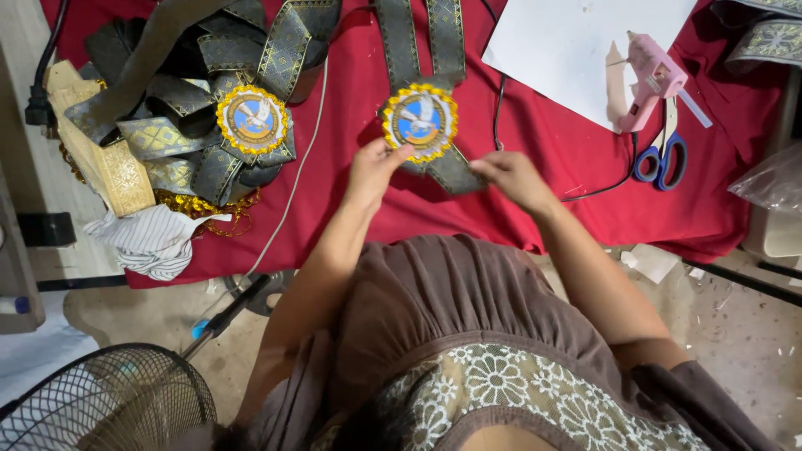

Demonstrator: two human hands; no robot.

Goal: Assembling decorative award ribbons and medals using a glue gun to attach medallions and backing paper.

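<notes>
Nearest the wearer, both hands work the round blue-and-gold fabric badge point(420, 121) lying flat on the red cloth table cover point(535, 142). Left hand point(370, 167) pinches the badge's lower-left rim; right hand point(511, 177) pinches the dark brocade ribbon tail point(451, 171) below the badge. Looks light, soft, floppy; best held at the stiffer rim. Left of the badge, a pile of finished ribbon badges point(225, 125). Far right of the badge, a pink glue gun point(652, 79) and blue-handled scissors point(662, 154).
</notes>
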